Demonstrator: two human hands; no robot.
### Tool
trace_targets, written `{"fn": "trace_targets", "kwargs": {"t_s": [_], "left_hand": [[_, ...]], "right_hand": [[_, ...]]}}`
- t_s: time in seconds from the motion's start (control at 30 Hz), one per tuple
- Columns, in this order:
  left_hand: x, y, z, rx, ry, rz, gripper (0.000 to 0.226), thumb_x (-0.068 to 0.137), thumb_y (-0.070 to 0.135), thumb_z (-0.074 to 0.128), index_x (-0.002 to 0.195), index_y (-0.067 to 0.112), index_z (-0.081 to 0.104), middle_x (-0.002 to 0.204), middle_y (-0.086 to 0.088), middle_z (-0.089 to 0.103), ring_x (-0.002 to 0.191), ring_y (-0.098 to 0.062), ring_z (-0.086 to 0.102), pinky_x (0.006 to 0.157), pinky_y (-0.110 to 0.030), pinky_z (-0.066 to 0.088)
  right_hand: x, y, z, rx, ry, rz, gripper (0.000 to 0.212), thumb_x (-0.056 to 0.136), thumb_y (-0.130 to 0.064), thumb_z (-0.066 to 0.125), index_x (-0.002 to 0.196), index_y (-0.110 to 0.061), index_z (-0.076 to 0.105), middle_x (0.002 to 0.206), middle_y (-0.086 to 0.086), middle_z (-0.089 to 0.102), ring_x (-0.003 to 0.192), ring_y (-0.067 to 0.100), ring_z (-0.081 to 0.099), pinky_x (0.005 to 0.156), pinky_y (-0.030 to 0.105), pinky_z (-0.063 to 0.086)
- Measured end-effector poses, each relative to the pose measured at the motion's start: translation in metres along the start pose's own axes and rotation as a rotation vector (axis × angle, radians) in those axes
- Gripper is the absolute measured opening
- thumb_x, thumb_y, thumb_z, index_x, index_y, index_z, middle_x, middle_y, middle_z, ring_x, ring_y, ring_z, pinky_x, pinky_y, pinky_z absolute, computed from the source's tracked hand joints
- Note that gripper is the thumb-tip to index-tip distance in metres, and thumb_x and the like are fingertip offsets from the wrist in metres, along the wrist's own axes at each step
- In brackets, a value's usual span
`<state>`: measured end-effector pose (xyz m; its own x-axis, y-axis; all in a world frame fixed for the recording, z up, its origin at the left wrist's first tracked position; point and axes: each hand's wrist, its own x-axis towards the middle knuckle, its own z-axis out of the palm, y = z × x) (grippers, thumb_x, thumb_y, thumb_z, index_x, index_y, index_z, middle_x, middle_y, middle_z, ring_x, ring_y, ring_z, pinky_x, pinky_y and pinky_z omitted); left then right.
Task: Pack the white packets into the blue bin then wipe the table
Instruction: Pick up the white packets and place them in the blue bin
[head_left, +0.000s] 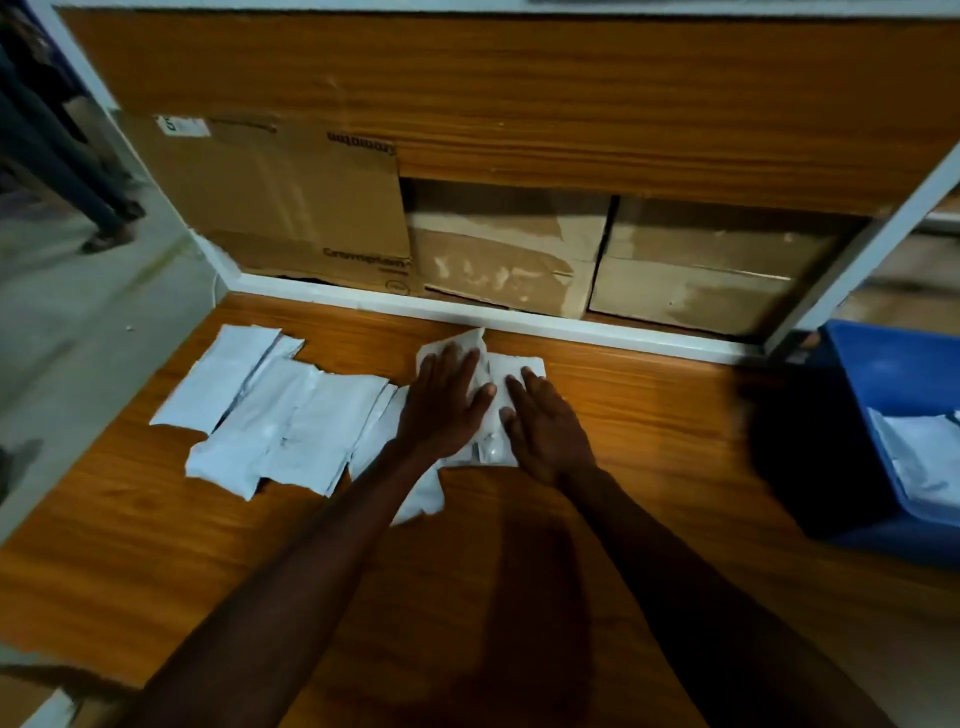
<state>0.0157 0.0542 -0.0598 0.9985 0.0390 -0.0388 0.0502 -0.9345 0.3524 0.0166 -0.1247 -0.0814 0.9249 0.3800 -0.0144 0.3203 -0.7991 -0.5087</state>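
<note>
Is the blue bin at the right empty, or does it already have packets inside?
Not empty. The blue bin already holds white packets, visible above its near wall.

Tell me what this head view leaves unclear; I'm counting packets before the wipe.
- Packets on the table: the left pile overlaps, so no sure count.
- Packets beneath the left hand and right hand: covered by both flat palms.
- Blue bin: cut off by the right edge, near side in deep shadow; contents partly seen.
- Wiping cloth: none visible.

wooden table (649, 415) | cardboard boxes (291, 208) on shelf | dim light
</note>
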Motion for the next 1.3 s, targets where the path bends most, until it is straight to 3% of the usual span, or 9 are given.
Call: {"fn": "trace_targets", "kwargs": {"t_s": [0.13, 0.27, 0.4, 0.57, 0.7, 0.83, 0.93, 1.07, 1.3], "left_hand": [[0.007, -0.029, 0.002, 0.037, -0.008, 0.104, 0.069, 0.09, 0.06, 0.021, 0.154, 0.036, 0.009, 0.164, 0.0, 0.003, 0.15, -0.028, -0.003, 0.118, -0.044, 0.0], [0.011, -0.033, -0.001, 0.009, -0.043, 0.118, 0.074, 0.085, 0.048, 0.027, 0.155, 0.032, 0.006, 0.164, -0.002, -0.001, 0.15, -0.026, -0.008, 0.114, -0.036, -0.011], [0.016, -0.028, 0.009, -0.048, 0.006, 0.078, 0.069, 0.091, 0.049, 0.035, 0.154, 0.03, 0.015, 0.164, -0.003, 0.006, 0.15, -0.031, -0.004, 0.119, -0.046, -0.001], [0.012, -0.028, 0.015, -0.123, 0.102, 0.115, 0.064, 0.094, 0.03, 0.057, 0.151, 0.025, 0.03, 0.162, -0.003, 0.016, 0.149, -0.032, 0.003, 0.118, -0.049, 0.015], [0.011, -0.028, 0.009, -0.158, 0.126, 0.119, 0.061, 0.093, 0.025, 0.057, 0.149, 0.023, 0.035, 0.161, 0.0, 0.02, 0.149, -0.029, 0.007, 0.117, -0.048, 0.02], [0.006, -0.022, -0.002, -0.167, 0.174, 0.136, 0.059, 0.093, 0.03, 0.053, 0.149, 0.024, 0.037, 0.161, 0.002, 0.021, 0.149, -0.026, 0.009, 0.116, -0.044, 0.018], [0.002, -0.019, -0.011, -0.166, 0.194, 0.172, 0.061, 0.089, 0.036, 0.048, 0.147, 0.022, 0.039, 0.159, -0.002, 0.025, 0.148, -0.031, 0.014, 0.115, -0.049, 0.022], [-0.006, -0.007, -0.019, -0.161, 0.212, 0.214, 0.06, 0.09, 0.038, 0.048, 0.148, 0.022, 0.039, 0.159, -0.001, 0.025, 0.148, -0.03, 0.013, 0.114, -0.047, 0.022], [-0.018, 0.065, -0.025, -0.175, 0.253, 0.33, 0.059, 0.091, 0.04, 0.047, 0.147, 0.022, 0.039, 0.159, -0.001, 0.025, 0.148, -0.026, 0.012, 0.115, -0.04, 0.011]], "right_hand": [[0.003, 0.011, -0.002, -0.06, 0.005, 0.036, 0.067, 0.099, -0.054, 0.017, 0.158, -0.023, 0.024, 0.167, 0.008, 0.012, 0.154, 0.029, 0.01, 0.122, 0.051, 0.011], [0.009, -0.001, 0.0, -0.004, 0.025, 0.109, 0.067, 0.101, -0.061, 0.024, 0.158, -0.025, 0.02, 0.168, 0.009, 0.004, 0.155, 0.027, 0.002, 0.124, 0.048, 0.005], [0.017, -0.009, 0.014, -0.056, 0.006, 0.093, 0.065, 0.101, -0.064, 0.027, 0.159, -0.04, 0.009, 0.169, 0.007, -0.004, 0.154, 0.032, -0.004, 0.122, 0.053, 0.001], [0.018, -0.004, 0.02, -0.047, 0.032, 0.084, 0.065, 0.1, -0.062, 0.027, 0.159, -0.04, 0.012, 0.169, 0.007, -0.004, 0.153, 0.037, -0.005, 0.122, 0.057, 0.0], [0.017, -0.006, 0.017, 0.032, 0.024, 0.073, 0.065, 0.099, -0.05, 0.031, 0.158, -0.026, 0.023, 0.167, 0.014, 0.007, 0.153, 0.039, 0.002, 0.123, 0.054, 0.008], [0.008, -0.005, 0.011, 0.046, 0.089, 0.027, 0.055, 0.099, -0.036, 0.042, 0.148, -0.009, 0.045, 0.159, 0.024, 0.029, 0.149, 0.041, 0.024, 0.122, 0.05, 0.015], [-0.002, -0.001, 0.008, 0.046, 0.132, 0.046, 0.055, 0.096, -0.04, 0.048, 0.141, -0.009, 0.055, 0.157, 0.022, 0.034, 0.146, 0.041, 0.031, 0.119, 0.048, 0.021], [-0.021, 0.004, -0.008, 0.074, 0.225, 0.067, 0.063, 0.093, -0.054, 0.042, 0.137, -0.012, 0.06, 0.159, 0.02, 0.033, 0.144, 0.044, 0.031, 0.117, 0.052, 0.028], [-0.071, 0.017, -0.086, 0.035, 0.475, 0.005, 0.054, 0.09, -0.039, 0.051, 0.135, -0.012, 0.062, 0.157, 0.021, 0.035, 0.143, 0.044, 0.035, 0.12, 0.048, 0.026]]}}
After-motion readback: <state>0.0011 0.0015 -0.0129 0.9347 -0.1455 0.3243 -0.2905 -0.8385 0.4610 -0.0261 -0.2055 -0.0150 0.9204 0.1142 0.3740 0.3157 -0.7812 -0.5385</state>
